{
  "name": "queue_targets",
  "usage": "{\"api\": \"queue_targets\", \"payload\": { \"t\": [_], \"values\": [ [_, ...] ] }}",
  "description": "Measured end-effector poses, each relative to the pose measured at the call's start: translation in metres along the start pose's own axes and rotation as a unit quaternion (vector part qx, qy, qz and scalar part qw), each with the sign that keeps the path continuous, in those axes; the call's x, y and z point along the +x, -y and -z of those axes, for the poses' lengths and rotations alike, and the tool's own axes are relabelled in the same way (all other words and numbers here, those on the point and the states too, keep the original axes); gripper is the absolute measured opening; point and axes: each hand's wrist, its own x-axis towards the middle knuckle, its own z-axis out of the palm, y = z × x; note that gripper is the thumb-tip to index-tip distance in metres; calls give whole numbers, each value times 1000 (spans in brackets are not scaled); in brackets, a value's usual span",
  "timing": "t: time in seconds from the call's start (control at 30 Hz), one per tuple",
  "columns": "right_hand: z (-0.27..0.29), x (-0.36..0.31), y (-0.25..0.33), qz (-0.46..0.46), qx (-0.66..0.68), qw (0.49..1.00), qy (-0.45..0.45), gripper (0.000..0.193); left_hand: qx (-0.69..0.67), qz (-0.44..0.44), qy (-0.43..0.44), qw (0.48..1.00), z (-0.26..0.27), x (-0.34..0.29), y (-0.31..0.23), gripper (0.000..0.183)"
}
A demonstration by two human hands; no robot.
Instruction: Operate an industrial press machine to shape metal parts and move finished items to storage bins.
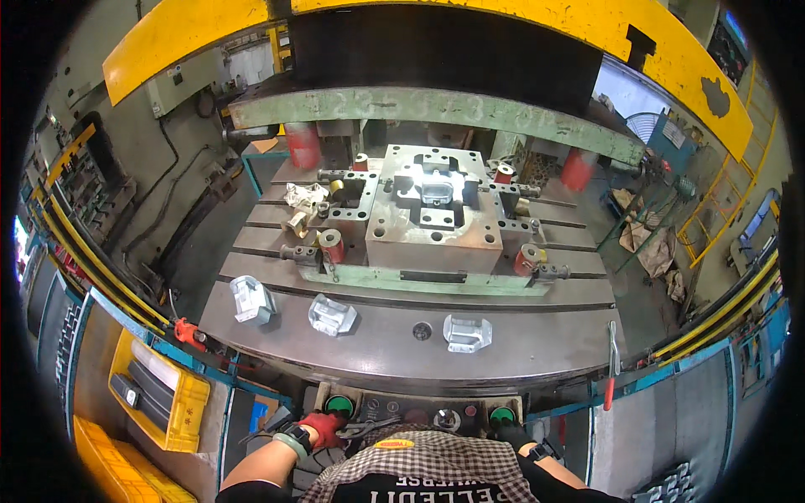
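My left hand (324, 427), in a red glove, is at the left end of a control panel (377, 406), right beside a round green push button (340, 405). My right hand (513, 434), in a dark glove, rests close to the other green push button (502, 415). Its fingers are mostly hidden, and the left hand's fingers are too small to make out. Beyond the panel, a steel die block (432, 243) stands on the press bed, with a shiny metal shell (437, 191) in its cavity. Three formed metal shells (252, 300) (332, 316) (466, 334) lie along the bed's near side.
Above the die hang a pale green press beam (436, 107) and a yellow frame (520, 10). A red-handled tool (612, 369) lies across the bed's right edge. Gloves or rags (307, 198) lie left of the die. Yellow crates (186, 411) stand at the lower left.
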Motion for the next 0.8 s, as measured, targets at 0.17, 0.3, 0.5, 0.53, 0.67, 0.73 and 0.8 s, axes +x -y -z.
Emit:
{"api": "queue_targets", "payload": {
  "t": [0.17, 0.3, 0.5, 0.53, 0.67, 0.73, 0.8],
  "values": [
    [51, -1, 29, -19, 17, 999, 20, 24, 90, -65, -108, 988, -7, 3, 1, 67],
    [9, -2, 7, -49, 27, 995, 81, 24, 33, -15, -7, 999, -1, 11, -6, 69],
    [-8, 6, -9, -71, 0, 993, 94, 24, 26, -35, 1, 999, 6, 10, -8, 71],
    [-5, 6, -7, -71, 1, 993, 95, 24, 17, -47, -14, 999, 6, 10, -7, 70],
    [13, 8, 4, -50, -11, 991, 123, 24, 9, -17, 10, 1000, 5, 10, -9, 68],
    [15, 7, 6, -54, -18, 989, 134, 24, 3, -17, -6, 1000, 9, 9, -13, 66],
    [17, 5, 8, -24, -77, 991, 108, 22, 10, -25, -13, 1000, 9, 6, -12, 66]
  ]
}}
